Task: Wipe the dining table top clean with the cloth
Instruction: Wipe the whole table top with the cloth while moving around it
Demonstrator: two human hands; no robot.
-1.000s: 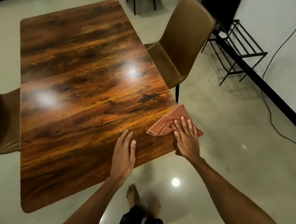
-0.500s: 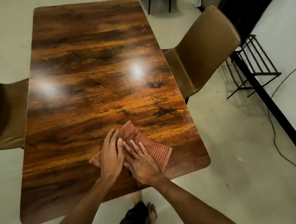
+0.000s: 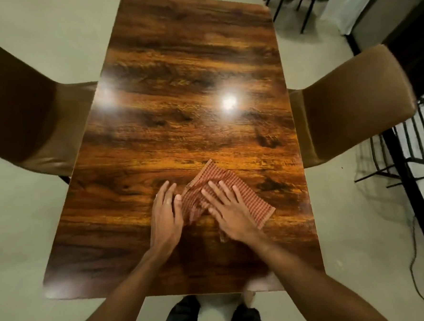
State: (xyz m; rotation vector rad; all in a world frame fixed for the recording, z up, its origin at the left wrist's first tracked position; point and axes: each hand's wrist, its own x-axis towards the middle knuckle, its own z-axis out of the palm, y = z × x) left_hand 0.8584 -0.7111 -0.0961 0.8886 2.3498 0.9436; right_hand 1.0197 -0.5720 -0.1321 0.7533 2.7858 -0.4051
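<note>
In near half of worktop [image 3: 189, 87]: right grip [image 3: 230, 212] released, fingers flat, pinning checked cloth [image 3: 250, 197]. Left grip [image 3: 164, 213] released, flat alongside, touching rumpled left fold. Cloth thin, soft, judged light and prone to bunching; best pressed mid-cloth. Beyond: glossy wood-grain, likely slick.

Brown padded chair [image 3: 29, 117] at left, matching chair [image 3: 351, 102] at right, both on a pale glossy floor [image 3: 25, 246]. Black wire rack [image 3: 404, 153] just behind the right chair, dark cable [image 3: 414, 242] trailing on the floor near it. Thin black furniture legs [image 3: 283, 4] at top right
</note>
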